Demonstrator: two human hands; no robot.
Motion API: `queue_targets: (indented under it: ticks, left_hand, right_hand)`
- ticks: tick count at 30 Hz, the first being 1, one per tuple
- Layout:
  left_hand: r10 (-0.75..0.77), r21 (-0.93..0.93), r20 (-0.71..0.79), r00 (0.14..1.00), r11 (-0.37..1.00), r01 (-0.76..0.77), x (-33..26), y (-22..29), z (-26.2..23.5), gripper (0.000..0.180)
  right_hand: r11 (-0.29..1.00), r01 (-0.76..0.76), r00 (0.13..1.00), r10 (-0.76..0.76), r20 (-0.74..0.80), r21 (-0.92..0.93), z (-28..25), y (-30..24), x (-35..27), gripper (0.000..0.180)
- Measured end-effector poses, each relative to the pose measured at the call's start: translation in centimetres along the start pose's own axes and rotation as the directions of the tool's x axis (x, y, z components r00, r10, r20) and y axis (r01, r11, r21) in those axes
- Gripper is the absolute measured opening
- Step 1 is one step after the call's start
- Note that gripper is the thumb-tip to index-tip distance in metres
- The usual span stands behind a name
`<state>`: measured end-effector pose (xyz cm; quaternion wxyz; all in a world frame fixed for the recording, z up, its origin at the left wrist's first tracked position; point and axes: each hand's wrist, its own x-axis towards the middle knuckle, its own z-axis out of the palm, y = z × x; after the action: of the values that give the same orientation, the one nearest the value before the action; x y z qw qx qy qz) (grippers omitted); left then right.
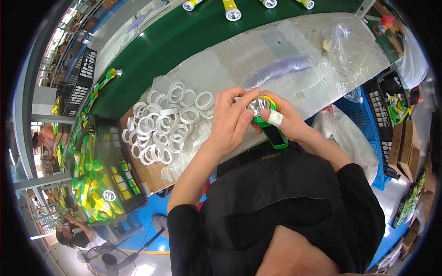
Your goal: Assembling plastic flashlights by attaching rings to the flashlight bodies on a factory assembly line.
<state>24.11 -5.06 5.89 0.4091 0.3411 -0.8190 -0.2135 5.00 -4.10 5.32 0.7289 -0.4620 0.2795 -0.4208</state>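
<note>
My right hand (pixel 289 118), with white tape round its thumb, grips a green and yellow flashlight (pixel 277 138) just in front of my body. The reflector end of the flashlight points up between my hands, and its dark-panelled handle hangs down toward my lap. My left hand (pixel 230 117) closes on the head of the flashlight from the left, fingertips at the rim. Whether those fingers also pinch a small part cannot be made out. A pile of white plastic rings (pixel 164 123) lies to the left on the work table. Beyond my hands lies a row of overlapping clear discs (pixel 278 70).
A green conveyor belt (pixel 133 64) carrying several flashlights (pixel 232 13) curves along the far side. At the left stands a black crate (pixel 131 202) full of green and yellow flashlight parts. Clear plastic bags (pixel 340 50) and a blue crate (pixel 375 138) are on the right.
</note>
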Motion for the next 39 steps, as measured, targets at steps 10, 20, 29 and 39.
queue_targets:
  ticks: [10, 20, 29, 39]
  left_hand:
    - [0.153, -0.128, -0.205, 0.967, 0.975, -0.181, -1.6, -1.4, 0.8, 0.034]
    - [-0.064, 0.332, -0.278, 0.959, 0.93, 0.158, -1.1, -4.4, -5.4, 0.029]
    - [-0.257, 0.025, -0.292, 0.921, 0.961, 0.276, -1.1, -4.8, -6.3, 0.02]
    - [-0.049, 0.142, -0.18, 0.982, 0.987, 0.076, 1.9, -0.4, -6.7, 0.036]
  right_hand:
    - [0.998, -0.065, 0.979, 0.063, 0.196, 0.005, 1.8, 1.8, 1.8, 0.034]
    - [0.977, 0.186, 0.98, -0.177, 0.094, -0.103, 1.5, 0.0, 5.2, 0.051]
    - [0.943, 0.301, 0.948, -0.281, 0.147, -0.139, 2.0, 0.9, 8.5, 0.043]
    - [0.954, 0.249, 0.95, -0.208, 0.231, -0.167, 1.0, 1.1, 8.7, 0.056]
